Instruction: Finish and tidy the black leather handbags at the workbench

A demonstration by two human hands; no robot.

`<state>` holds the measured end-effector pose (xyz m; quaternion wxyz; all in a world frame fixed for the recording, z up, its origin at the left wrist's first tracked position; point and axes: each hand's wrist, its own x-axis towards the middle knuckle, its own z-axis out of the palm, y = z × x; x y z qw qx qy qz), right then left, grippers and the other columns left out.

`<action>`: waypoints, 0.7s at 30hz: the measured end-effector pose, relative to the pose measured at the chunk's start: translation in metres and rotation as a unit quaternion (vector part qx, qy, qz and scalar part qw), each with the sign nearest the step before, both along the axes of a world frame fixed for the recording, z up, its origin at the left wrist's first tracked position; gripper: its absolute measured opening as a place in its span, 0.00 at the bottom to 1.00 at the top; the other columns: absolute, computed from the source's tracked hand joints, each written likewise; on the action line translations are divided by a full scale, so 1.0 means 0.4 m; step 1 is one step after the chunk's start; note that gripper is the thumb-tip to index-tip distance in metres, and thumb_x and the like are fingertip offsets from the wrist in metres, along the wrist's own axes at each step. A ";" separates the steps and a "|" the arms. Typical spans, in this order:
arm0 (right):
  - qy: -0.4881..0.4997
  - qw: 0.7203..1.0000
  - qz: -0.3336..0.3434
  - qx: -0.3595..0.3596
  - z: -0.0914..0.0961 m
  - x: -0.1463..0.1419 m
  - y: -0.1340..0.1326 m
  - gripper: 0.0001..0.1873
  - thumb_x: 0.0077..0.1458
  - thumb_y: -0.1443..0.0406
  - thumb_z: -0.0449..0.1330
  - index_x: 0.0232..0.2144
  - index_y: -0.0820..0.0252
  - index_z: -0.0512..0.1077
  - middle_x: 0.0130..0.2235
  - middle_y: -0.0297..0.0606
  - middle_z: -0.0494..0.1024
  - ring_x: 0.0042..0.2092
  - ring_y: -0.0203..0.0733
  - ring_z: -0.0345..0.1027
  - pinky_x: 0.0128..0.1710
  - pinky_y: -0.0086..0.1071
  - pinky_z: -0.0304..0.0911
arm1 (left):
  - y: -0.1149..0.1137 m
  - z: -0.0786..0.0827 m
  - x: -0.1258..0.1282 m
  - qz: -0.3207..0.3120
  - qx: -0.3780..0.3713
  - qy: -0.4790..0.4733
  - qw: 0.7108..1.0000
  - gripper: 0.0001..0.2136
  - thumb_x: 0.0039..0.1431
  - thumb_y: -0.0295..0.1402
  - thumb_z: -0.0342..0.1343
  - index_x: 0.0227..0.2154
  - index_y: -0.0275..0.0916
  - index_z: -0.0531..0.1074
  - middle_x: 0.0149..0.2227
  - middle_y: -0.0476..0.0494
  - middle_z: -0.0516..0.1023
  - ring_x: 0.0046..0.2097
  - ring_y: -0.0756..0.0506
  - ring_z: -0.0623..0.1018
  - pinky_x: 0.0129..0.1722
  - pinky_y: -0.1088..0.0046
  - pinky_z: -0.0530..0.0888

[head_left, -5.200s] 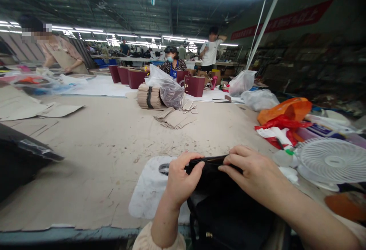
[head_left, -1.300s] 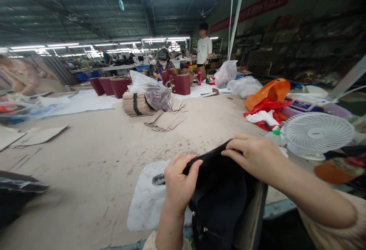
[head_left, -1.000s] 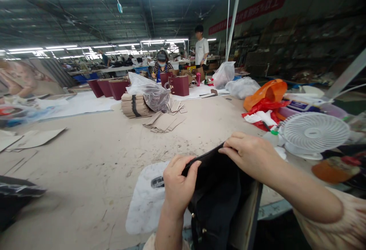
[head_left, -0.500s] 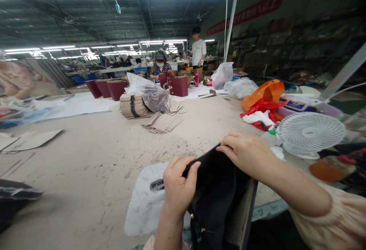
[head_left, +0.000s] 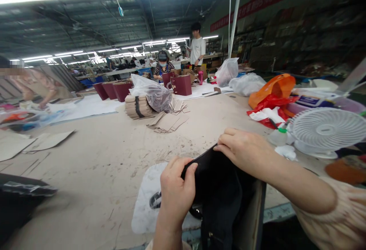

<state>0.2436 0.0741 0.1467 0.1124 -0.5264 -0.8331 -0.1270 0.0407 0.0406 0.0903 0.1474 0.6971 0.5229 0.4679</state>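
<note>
A black bag [head_left: 220,193] stands against the near edge of the table, its top rim tilted up to the right. My left hand [head_left: 175,193] is closed on the left end of that rim, thumb on top. My right hand [head_left: 243,153] grips the rim's right end with fingers curled over it. A white marbled slab [head_left: 145,204] lies flat under and left of the bag, with a small dark tool [head_left: 156,200] on it beside my left hand.
A white fan [head_left: 328,130], a small bottle [head_left: 277,136] and orange and red plastic bags [head_left: 271,93] crowd the right side. Cardboard stacks [head_left: 140,107] and loose pieces [head_left: 168,120] lie mid-table. Maroon bags [head_left: 181,84] and several other people are at the far end.
Both hands stayed on the bag's rim while its right end rose, so the top went from level to tilted. The view swung left and dipped slightly.
</note>
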 end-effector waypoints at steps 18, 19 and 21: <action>0.006 1.000 -0.020 -0.004 -0.007 0.007 0.007 0.13 0.60 0.59 0.53 0.27 0.57 0.71 0.33 0.35 0.74 0.32 0.40 0.69 0.27 0.33 0.51 | -0.007 0.002 0.038 0.004 0.019 0.021 1.000 0.07 0.58 0.32 0.55 0.29 0.40 0.77 0.24 0.49 0.68 0.30 0.49 0.70 0.31 0.73 0.65; 0.015 1.000 -0.020 -0.008 -0.006 0.009 0.009 0.13 0.60 0.59 0.53 0.27 0.57 0.71 0.33 0.35 0.74 0.33 0.40 0.69 0.28 0.33 0.52 | -0.008 0.002 0.041 0.009 0.020 0.022 1.000 0.08 0.58 0.32 0.55 0.28 0.39 0.77 0.24 0.48 0.68 0.30 0.49 0.70 0.31 0.73 0.65; 0.045 0.999 -0.023 -0.008 -0.006 0.014 0.010 0.11 0.59 0.59 0.55 0.28 0.57 0.71 0.32 0.34 0.75 0.33 0.40 0.69 0.29 0.33 0.54 | -0.009 0.001 0.045 0.019 0.021 0.021 0.999 0.08 0.59 0.32 0.54 0.28 0.39 0.77 0.23 0.48 0.68 0.29 0.49 0.70 0.31 0.73 0.65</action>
